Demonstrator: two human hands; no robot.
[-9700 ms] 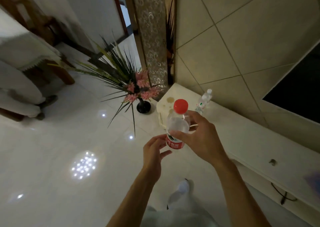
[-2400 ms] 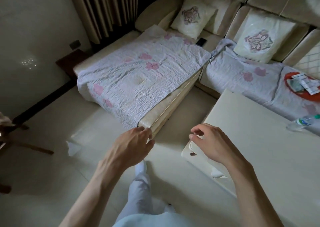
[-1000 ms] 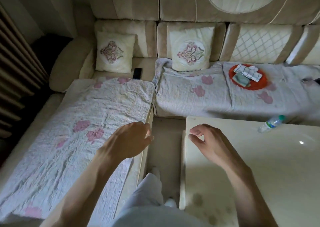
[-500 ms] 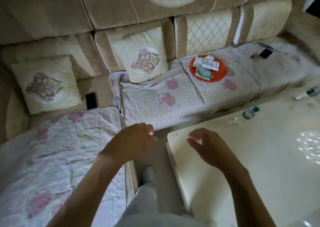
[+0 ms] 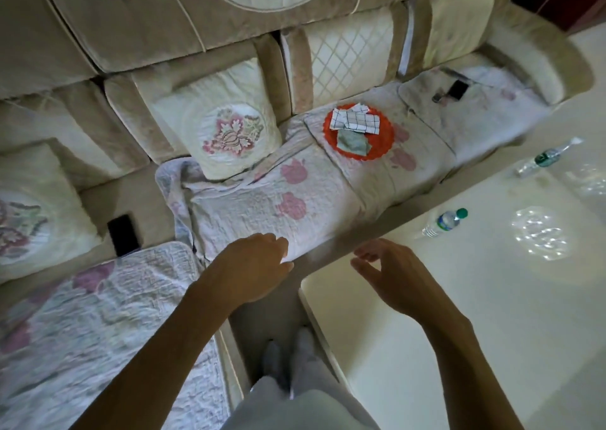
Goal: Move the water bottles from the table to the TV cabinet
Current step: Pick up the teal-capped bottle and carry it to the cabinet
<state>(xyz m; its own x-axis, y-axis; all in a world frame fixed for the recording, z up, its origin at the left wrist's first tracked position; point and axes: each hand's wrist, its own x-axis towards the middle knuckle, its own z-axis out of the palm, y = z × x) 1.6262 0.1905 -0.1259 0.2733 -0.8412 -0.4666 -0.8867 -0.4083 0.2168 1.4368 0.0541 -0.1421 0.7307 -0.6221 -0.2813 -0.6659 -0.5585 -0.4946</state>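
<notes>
Two clear water bottles with green caps lie on the white table. The nearer bottle rests by the table's far edge, the farther bottle toward the upper right. My right hand hovers over the table's near left corner, fingers apart and holding nothing, well short of the nearer bottle. My left hand hangs loosely curled and empty over the gap between sofa and table. The TV cabinet is out of view.
A beige corner sofa with quilted floral covers wraps the left and far sides. On it lie an orange plate with folded cloths, embroidered cushions, a dark phone and dark remotes. A narrow floor gap separates sofa and table.
The view has swung right along the sofa, bringing both bottles nearer and further into view. Both hands stay empty and have barely shifted in the view.
</notes>
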